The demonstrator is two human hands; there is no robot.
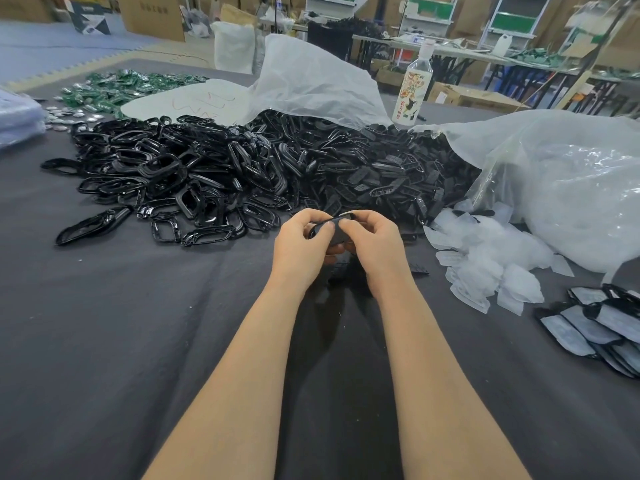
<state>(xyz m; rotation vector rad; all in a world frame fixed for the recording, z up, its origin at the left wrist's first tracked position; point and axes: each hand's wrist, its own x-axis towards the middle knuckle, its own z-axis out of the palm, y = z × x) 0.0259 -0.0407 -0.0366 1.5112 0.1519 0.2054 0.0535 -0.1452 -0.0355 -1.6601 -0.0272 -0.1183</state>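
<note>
Both the left hand point(304, 237) and right hand point(372, 237) pinch a small black plastic shell part point(334, 227) above the dark cloth-covered table point(138, 341); uneven thumb pressure could misalign it or let it slip.

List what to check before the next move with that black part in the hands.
1. Grip on part: ok; left hand and right hand both pinch it.
2. Part fully fitted together: cannot tell; the hands cover most of it.
3. Frames in supply: ok; a big pile lies just beyond the hands.
4. Clear bags at hand: ok; a loose heap lies to the right.
5. Bottle out of the way: ok; it stands upright behind the piles.
</note>
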